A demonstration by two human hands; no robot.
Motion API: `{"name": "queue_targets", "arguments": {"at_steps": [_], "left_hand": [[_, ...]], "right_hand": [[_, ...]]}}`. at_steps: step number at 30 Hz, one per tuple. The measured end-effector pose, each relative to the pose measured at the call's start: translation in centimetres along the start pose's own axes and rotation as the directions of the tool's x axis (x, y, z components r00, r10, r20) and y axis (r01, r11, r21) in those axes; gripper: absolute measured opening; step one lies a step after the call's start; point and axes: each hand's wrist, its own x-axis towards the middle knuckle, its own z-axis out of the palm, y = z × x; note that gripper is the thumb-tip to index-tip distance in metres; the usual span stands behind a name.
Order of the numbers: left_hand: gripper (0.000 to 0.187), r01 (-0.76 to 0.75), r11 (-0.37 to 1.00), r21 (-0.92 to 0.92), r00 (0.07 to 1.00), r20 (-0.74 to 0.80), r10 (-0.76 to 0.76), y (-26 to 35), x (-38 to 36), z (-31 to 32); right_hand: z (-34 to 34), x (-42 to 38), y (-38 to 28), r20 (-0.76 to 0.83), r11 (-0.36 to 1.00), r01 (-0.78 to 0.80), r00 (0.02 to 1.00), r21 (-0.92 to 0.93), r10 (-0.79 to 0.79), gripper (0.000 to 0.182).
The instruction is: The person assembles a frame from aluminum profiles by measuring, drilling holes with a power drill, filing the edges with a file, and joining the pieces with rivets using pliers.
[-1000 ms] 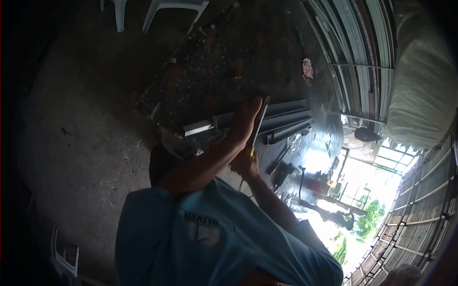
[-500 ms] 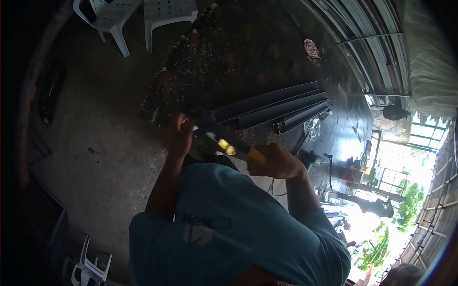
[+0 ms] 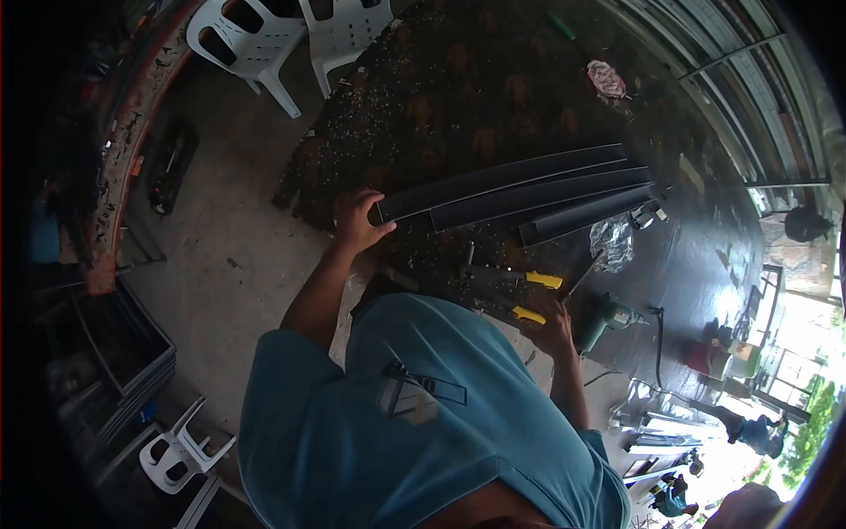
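Observation:
My left hand is at the near-left end of a long black metal channel, its thumb and fingers closed around that end. A hand riveter with yellow grips rests at the table's near edge, its handles spread. My right hand is beside those grips, fingers extended and partly in shadow. It appears open, though contact with the lower grip is hard to make out. A thin dark rod slants away just beyond its fingertips. Two more black channels lie alongside the first.
A green power drill lies right of my right hand, near crumpled clear plastic. Farther back on the dark table is a pinkish cloth bundle. White plastic chairs stand at upper left. Metal lengths are racked at upper right.
The riveter, held across my body in both hands earlier, now rests on the table. My left hand has moved to the channel's end; my right hand has shifted right. The view has shifted as well.

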Motion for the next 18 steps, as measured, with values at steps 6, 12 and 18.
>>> {"name": "queue_targets", "arguments": {"at_steps": [6, 12, 18], "left_hand": [[0.07, 0.051, 0.992, 0.117, 0.995, 0.077, -0.06, 1.1, 0.0, -0.3], [0.073, 0.232, 0.971, 0.056, 0.96, 0.146, -0.238, 4.1, 0.5, -2.1], [0.069, 0.226, 0.974, -0.008, 0.945, 0.244, -0.217, 2.8, 1.3, -3.3]], "right_hand": [[0.9, -4.9, 11.4, -0.679, 0.535, -0.837, 0.462, -0.119, 0.571, 0.093], [-0.4, -4.8, 16.6, -0.355, 0.543, -0.806, 0.449, 0.236, 0.82, 0.129], [-2.7, -5.1, 15.3, -0.262, 0.377, -0.911, 0.328, 0.168, 0.908, 0.115]]}}
